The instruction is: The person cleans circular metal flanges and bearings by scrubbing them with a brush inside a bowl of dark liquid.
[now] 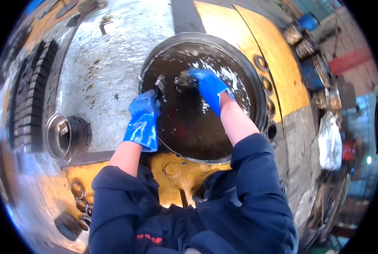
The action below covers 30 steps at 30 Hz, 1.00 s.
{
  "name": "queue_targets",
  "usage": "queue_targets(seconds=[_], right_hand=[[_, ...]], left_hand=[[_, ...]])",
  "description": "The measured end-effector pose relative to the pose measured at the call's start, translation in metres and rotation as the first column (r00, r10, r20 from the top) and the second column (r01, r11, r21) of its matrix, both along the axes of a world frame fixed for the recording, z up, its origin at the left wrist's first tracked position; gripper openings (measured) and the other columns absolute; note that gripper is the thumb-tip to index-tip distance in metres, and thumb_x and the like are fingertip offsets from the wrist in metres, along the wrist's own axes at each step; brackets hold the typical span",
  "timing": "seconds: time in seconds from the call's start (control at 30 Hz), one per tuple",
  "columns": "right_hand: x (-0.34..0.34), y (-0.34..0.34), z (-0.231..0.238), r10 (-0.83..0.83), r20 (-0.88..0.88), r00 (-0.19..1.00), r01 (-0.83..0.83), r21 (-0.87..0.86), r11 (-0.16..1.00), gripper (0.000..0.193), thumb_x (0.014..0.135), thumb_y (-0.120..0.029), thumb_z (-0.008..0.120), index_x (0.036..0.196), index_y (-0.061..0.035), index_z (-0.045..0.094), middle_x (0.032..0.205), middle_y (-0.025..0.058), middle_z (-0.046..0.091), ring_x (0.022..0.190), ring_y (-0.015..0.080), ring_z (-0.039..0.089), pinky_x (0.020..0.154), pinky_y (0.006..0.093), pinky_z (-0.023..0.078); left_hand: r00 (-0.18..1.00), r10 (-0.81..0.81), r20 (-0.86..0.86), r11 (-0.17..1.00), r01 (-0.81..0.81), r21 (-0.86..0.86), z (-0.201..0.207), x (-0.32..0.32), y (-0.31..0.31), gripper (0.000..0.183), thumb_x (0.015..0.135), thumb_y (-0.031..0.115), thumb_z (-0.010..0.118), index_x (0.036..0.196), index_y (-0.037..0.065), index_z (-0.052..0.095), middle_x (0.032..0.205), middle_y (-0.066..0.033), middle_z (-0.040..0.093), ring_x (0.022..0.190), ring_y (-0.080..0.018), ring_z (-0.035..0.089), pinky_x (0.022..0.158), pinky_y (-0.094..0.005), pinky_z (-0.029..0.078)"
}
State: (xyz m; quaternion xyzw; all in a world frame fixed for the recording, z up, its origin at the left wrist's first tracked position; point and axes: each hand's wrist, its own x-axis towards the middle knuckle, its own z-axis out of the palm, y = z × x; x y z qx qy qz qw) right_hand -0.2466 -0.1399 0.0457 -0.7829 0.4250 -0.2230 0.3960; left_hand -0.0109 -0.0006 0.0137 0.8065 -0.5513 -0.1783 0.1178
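A large round metal tub (189, 37) full of murky brown liquid stands in front of me. My left hand (144, 106), in a wet blue glove, is closed at the tub's left rim. From its fingers a small dark, shiny piece (159, 84) sticks out over the liquid; its kind is unclear. My right hand (210, 86), also gloved in blue, reaches over the middle of the liquid with its fingers closed. At its fingertips is a blurred grey shape (184, 80), which I cannot make out. Foam and ripples (227, 76) spread beside this hand.
Left of the tub, a metal pot (58, 137) stands on a worn metal surface (100, 80). Further left sit rows of dark blocks (34, 97). Dark rings (267, 84) line the tub's right side on yellow plate; more rings (78, 190) lie lower left. Cans and drums (314, 72) stand far right.
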Motion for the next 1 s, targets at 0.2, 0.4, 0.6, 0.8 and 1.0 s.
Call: queue_targets(seconds=[0.2,0.4,0.6,0.8,1.0], right_hand=[[-0.015,0.076,0.095,-0.049,0.306,0.951,0.05,0.004,0.999,0.035,0.106,-0.021,0.056,0.133,-0.003,0.07,0.129,0.0167,0.074,0.115,0.0254,0.071,0.103,0.0363,0.055],[-0.026,0.052,-0.005,-0.277,-0.423,0.863,0.297,-0.019,0.955,0.037,0.09,-0.035,0.069,0.112,-0.0074,0.08,0.114,0.0212,0.078,0.108,0.0436,0.073,0.097,0.048,0.059],[-0.158,0.057,0.09,-0.648,-0.025,0.761,0.642,-0.116,0.758,0.043,0.091,-0.041,0.067,0.11,-0.0044,0.079,0.11,0.0247,0.077,0.105,0.043,0.074,0.094,0.0461,0.06],[-0.394,0.085,0.003,-0.916,-0.161,0.367,0.771,-0.498,0.396,0.023,0.09,-0.027,0.071,0.1,-0.0083,0.081,0.101,0.0181,0.078,0.101,0.0369,0.075,0.093,0.044,0.059],[-0.552,0.128,-0.222,-0.818,-0.548,-0.173,0.962,-0.272,-0.022,0.04,0.077,-0.04,0.08,0.103,-0.0089,0.083,0.098,0.0168,0.08,0.096,0.0382,0.078,0.091,0.0439,0.061]], left_hand=[[0.986,-0.074,0.153,0.995,0.084,-0.059,-0.006,0.002,-0.005,0.04,0.091,0.037,0.074,0.125,0.014,0.072,0.12,-0.0191,0.075,0.114,-0.0416,0.07,0.099,-0.0519,0.055],[0.959,-0.228,0.165,0.956,0.253,-0.15,0.003,-0.005,0.001,0.05,0.091,0.038,0.075,0.128,0.004,0.072,0.116,-0.0236,0.077,0.107,-0.043,0.073,0.093,-0.0504,0.056],[0.971,-0.206,0.125,0.967,0.221,-0.126,0.016,0.013,0.012,0.039,0.094,0.031,0.072,0.119,0.001,0.073,0.109,-0.0217,0.078,0.1,-0.041,0.074,0.088,-0.0499,0.056],[0.982,-0.171,-0.076,0.985,0.169,-0.036,0.024,-0.026,0.002,0.042,0.095,0.031,0.073,0.122,-0.001,0.071,0.109,-0.0193,0.077,0.099,-0.0343,0.073,0.09,-0.0456,0.056],[0.961,-0.07,-0.266,0.997,0.06,-0.045,-0.006,-0.001,-0.005,0.035,0.098,0.02,0.075,0.125,-0.002,0.071,0.113,-0.0099,0.075,0.098,-0.0201,0.067,0.091,-0.0344,0.054]])
